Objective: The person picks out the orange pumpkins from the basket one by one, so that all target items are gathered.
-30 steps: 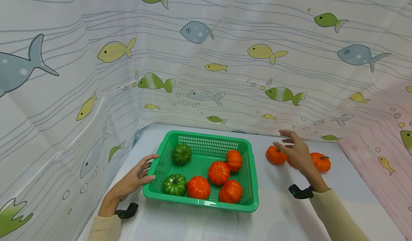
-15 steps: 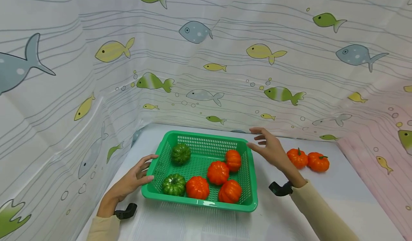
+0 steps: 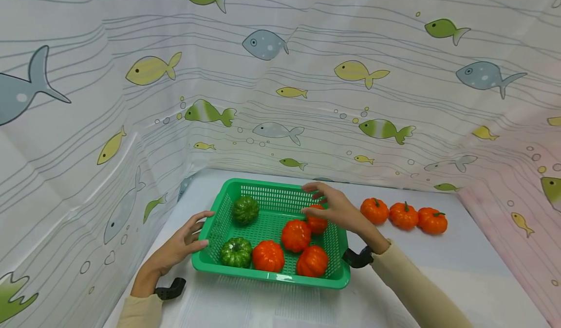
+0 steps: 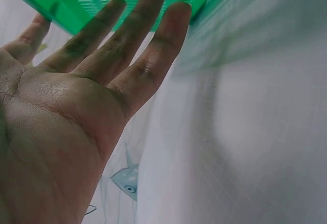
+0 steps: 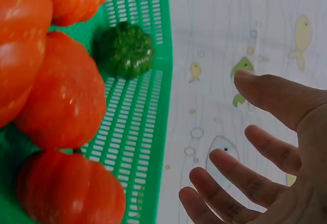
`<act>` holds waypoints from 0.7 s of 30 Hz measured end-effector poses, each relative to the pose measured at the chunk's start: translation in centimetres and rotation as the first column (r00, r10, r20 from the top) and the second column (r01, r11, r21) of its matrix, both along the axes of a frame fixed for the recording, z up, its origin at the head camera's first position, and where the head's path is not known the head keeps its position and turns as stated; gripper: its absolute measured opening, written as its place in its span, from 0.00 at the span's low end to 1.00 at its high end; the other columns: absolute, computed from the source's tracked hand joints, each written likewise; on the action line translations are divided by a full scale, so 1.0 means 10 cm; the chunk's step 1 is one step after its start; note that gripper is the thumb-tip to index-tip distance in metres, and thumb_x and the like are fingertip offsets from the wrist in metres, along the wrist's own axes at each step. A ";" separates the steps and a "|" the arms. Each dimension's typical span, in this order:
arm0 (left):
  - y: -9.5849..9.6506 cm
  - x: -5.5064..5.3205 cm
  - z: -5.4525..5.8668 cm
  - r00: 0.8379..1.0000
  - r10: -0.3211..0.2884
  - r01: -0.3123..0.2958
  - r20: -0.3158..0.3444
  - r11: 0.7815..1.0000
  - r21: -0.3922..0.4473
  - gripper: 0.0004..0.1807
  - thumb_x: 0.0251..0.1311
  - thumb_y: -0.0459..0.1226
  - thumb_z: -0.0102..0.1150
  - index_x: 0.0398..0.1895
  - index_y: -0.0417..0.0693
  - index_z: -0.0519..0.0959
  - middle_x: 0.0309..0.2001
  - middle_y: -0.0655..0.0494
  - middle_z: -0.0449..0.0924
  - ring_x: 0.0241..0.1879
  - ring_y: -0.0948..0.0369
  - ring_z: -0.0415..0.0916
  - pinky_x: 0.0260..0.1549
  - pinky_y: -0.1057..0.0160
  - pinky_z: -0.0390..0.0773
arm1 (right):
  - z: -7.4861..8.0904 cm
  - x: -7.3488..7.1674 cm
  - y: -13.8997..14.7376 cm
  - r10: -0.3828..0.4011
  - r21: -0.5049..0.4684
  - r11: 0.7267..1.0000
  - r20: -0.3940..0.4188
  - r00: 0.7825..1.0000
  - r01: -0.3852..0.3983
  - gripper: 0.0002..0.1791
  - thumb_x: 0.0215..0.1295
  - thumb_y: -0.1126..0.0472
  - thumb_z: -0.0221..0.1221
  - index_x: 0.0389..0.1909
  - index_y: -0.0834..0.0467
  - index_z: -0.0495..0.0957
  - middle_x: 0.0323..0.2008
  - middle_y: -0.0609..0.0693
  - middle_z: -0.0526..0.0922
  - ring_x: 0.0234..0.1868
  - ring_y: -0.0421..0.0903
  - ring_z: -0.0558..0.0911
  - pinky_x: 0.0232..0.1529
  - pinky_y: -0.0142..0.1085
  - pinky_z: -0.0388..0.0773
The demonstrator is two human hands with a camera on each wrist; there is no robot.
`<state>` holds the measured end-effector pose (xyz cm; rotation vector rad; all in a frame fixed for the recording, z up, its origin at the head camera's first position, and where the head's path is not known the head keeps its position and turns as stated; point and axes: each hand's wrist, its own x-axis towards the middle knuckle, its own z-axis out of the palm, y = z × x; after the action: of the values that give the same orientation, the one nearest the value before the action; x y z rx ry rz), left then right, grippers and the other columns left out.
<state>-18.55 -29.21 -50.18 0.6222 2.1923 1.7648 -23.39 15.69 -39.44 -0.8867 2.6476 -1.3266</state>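
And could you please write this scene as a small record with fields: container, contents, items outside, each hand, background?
container: green rectangular plastic basket with slotted walls
contents: four glossy orange-red ribbed pumpkins, two glossy dark-green ribbed pumpkins
outside: three glossy orange pumpkins with green stems, in a row right of the basket
left hand: at the basket's left side, not gripping it; contact uncertain
right hand: above the basket's far right part, holding nothing
surface: white tabletop
background: white fish-print sheet
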 end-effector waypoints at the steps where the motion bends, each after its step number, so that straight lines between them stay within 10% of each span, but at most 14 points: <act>1: 0.00 0.00 0.00 1.000 0.000 0.000 0.000 1.000 0.000 0.39 0.76 0.32 0.53 0.83 0.60 0.49 0.82 0.40 0.36 0.76 0.27 0.35 0.63 0.20 0.52 | 0.00 0.00 -0.04 0.018 0.009 1.000 -0.005 1.000 -0.018 0.33 0.66 0.53 0.71 0.67 0.61 0.73 0.62 0.59 0.79 0.58 0.62 0.79 0.59 0.59 0.78; 21: 0.01 0.01 0.00 1.000 0.023 -0.023 0.011 1.000 -0.009 0.39 0.75 0.33 0.54 0.83 0.60 0.49 0.81 0.37 0.37 0.76 0.25 0.39 0.62 0.21 0.58 | -0.20 0.09 -0.72 0.346 0.240 0.904 0.072 0.935 -0.353 0.32 0.68 0.50 0.69 0.69 0.54 0.73 0.64 0.47 0.77 0.55 0.44 0.79 0.54 0.35 0.79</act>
<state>-18.43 -29.09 -50.22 0.5859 2.2069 1.7645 -22.46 8.47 -41.47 -1.2191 2.4073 -0.8927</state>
